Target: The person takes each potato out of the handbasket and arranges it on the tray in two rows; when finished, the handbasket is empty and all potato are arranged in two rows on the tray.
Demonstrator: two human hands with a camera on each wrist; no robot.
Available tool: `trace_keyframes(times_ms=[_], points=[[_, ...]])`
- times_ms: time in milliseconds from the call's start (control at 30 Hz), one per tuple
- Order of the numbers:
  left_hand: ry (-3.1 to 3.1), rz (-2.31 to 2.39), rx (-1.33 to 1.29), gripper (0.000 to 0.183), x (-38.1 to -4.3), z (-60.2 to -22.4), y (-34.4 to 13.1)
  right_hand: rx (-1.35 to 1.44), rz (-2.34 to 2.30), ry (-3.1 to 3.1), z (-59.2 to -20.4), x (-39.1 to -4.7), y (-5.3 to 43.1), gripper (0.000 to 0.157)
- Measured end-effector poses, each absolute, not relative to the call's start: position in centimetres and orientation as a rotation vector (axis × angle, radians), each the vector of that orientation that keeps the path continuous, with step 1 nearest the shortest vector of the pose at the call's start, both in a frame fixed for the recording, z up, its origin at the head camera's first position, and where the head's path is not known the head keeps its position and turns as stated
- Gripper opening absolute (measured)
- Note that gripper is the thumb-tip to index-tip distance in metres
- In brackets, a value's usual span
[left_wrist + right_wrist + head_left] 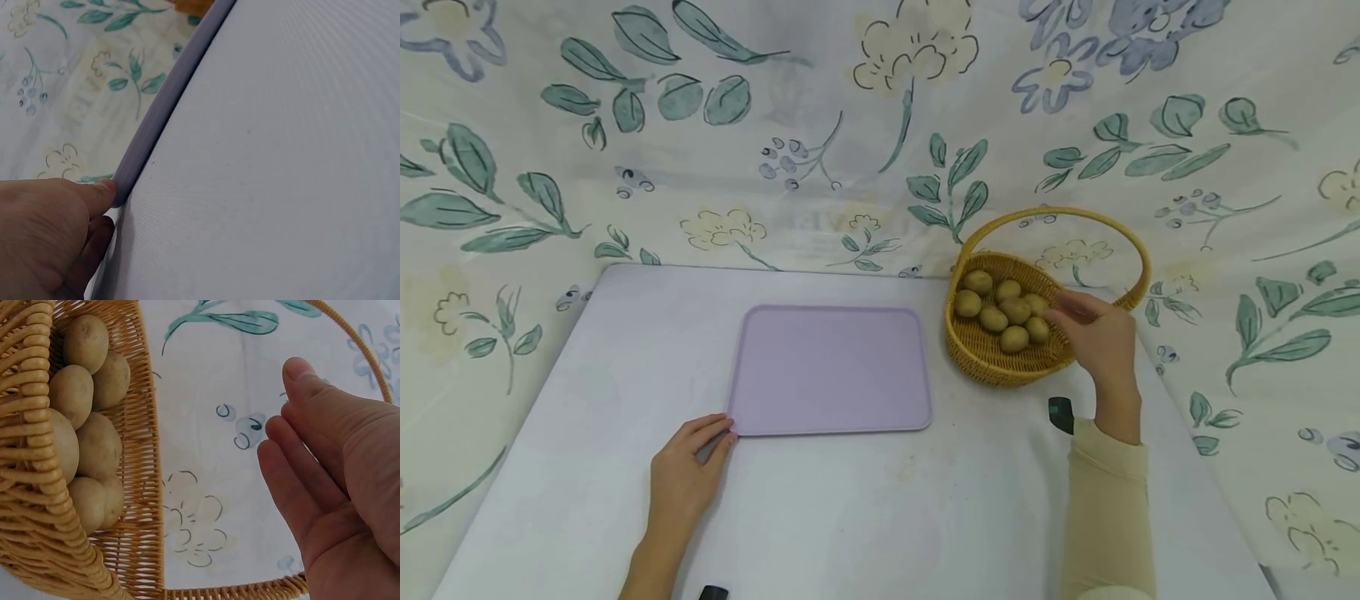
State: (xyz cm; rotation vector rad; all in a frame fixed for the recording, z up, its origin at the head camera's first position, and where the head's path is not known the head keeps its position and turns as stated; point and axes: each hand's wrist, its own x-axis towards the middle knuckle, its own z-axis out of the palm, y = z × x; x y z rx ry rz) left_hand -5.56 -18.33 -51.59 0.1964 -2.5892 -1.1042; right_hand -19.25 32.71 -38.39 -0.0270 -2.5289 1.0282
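Observation:
In the head view a flat lavender tray (831, 371) lies on the white table. My left hand (688, 467) holds its near left corner between thumb and fingers; the left wrist view shows the thumb on the tray's purple rim (150, 134). To the right of the tray stands a yellow-brown wicker basket (992, 371) with several potatoes (1015, 311) inside. Over the basket's right side is my right hand (1097, 329), its fingers extended and apart from the potatoes. The right wrist view shows this hand (344, 469) with nothing between fingers and thumb.
A tall arched handle (1052, 210) rises over the basket. Floral cloth (820, 208) hangs behind and beside the table (865, 517). Dark devices are at both wrists, one (1061, 414) by the right and one (713, 592) by the left.

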Motion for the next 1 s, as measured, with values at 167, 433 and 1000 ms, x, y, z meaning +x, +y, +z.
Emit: trace_keyframes(times_ms=[167, 433, 1000], points=[[-2.603, -1.096, 0.2, 0.021, -5.2, -51.5, -18.3, -0.044, 1.067, -2.601, -38.4, -19.8, 32.4, 0.037], [-2.563, -1.112, 0.179, 0.021, -5.4, -51.9, -18.2, -0.093, 1.108, -2.677, -38.9, -20.3, 32.3, 0.039], [-2.563, -1.118, 0.204, 0.02, -5.7, -51.8, -18.3, -0.038, 1.084, -2.758, -39.5, -22.4, 31.2, 0.042]])
